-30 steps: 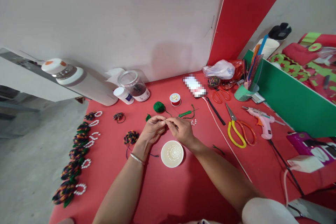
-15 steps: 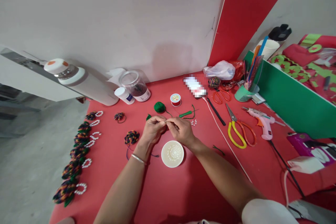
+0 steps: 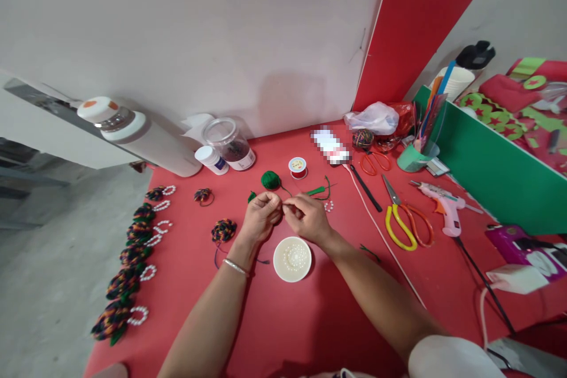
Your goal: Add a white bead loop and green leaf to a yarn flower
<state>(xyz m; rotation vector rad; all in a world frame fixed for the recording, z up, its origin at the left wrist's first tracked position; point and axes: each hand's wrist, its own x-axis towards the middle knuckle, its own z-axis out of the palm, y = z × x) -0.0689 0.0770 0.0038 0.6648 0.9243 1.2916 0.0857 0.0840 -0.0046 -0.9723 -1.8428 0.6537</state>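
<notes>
Pinched closed, my left hand (image 3: pixel 262 215) and my right hand (image 3: pixel 305 217) almost meet fingertip to fingertip above the red table. Whatever lies between the fingers is too small to make out. Just below them stands a white bowl (image 3: pixel 292 259) holding small white beads. Behind the hands are a ball of green yarn (image 3: pixel 270 180) and a spool of red thread (image 3: pixel 297 168). By my right hand's knuckles lie a green-handled tool (image 3: pixel 316 191) and a little cluster of white beads (image 3: pixel 328 206). A multicoloured yarn piece (image 3: pixel 224 230) rests left of my left wrist.
Along the left edge runs a row of yarn pieces (image 3: pixel 125 282) with bead loops. A flask (image 3: pixel 150 139) and a clear jar (image 3: pixel 229 144) stand at the back left. Rightward lie a phone (image 3: pixel 330 146), yellow-and-orange-handled scissors (image 3: pixel 401 227), a pink glue gun (image 3: pixel 448 212) and cables.
The fingertips have parted slightly, and my left thumb has bent inward. The whole view has shifted a little; the table things stay in place.
</notes>
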